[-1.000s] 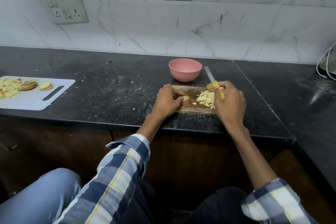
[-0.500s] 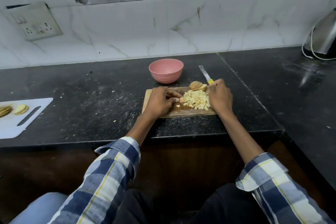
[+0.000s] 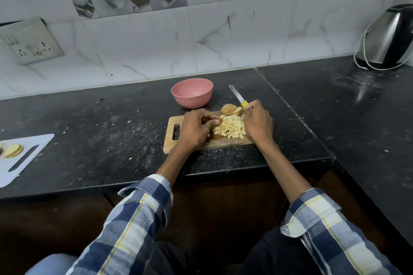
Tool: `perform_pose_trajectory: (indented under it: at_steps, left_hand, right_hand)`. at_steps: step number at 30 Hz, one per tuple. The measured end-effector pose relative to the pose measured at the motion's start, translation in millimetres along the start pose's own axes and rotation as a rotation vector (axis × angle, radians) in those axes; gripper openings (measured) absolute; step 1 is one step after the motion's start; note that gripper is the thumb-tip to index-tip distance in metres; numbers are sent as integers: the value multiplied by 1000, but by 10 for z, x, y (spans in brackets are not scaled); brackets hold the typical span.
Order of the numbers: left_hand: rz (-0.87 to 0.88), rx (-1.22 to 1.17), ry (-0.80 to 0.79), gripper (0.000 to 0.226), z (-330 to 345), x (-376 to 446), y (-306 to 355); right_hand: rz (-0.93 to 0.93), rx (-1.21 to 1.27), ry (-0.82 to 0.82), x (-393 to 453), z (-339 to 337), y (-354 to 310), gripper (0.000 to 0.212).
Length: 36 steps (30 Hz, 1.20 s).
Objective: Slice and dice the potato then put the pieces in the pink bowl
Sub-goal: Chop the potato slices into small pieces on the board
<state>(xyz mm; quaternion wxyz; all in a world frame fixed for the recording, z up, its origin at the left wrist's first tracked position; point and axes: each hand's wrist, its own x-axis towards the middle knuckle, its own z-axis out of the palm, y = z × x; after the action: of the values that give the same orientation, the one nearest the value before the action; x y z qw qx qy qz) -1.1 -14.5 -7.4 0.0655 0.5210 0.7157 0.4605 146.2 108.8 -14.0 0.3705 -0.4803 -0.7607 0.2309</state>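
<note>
Potato pieces (image 3: 231, 127), already diced, lie in a loose heap on the right half of a wooden cutting board (image 3: 173, 140) near the front edge of the dark counter (image 3: 100, 131). A few uncut round slices (image 3: 230, 109) lean together at the far edge of the heap. The left hand (image 3: 195, 130) rests on the middle of the board with its fingers (image 3: 211, 121) curled, their tips touching the left side of the heap; whether they pinch a single piece cannot be told. The right hand (image 3: 258, 121) sits against the right side of the heap, its fingers wrapped round the yellow handle of a knife (image 3: 239, 97), whose blade points away to the far left, above the counter and beyond the board. The pink bowl (image 3: 192, 95) stands just beyond the far edge of the board, slightly left of the slices, with nothing visible in it. Both forearms come out of rolled blue, white and yellow checked sleeves (image 3: 143, 212). Well to the left, a white cutting board (image 3: 24, 161) at the picture's edge carries more potato slices. At the far right a steel kettle (image 3: 386, 38) with a white cord stands against the tiled wall, and a socket plate (image 3: 30, 43) is set in the wall at the far left.
</note>
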Motion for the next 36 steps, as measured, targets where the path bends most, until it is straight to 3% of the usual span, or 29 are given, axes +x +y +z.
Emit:
perform_pose_trajectory:
  at_steps: [7,13,20,29,36]
  left_hand:
    - [-9,-126,15,12,15,-2,82]
    - [2,-86,87,9,81,199,133]
    - [5,55,-45,39,168,509,191]
    - [58,188,7,20,249,562,214]
    - [107,127,89,13,172,475,280]
  right_hand:
    - [-21,77,16,-21,-24,-15,13]
    - [-26,104,13,-23,-25,-3,13]
    - [-16,100,10,0,-7,9,13]
    - [-4,99,10,11,4,28,15]
    - [15,128,4,7,-20,16,14]
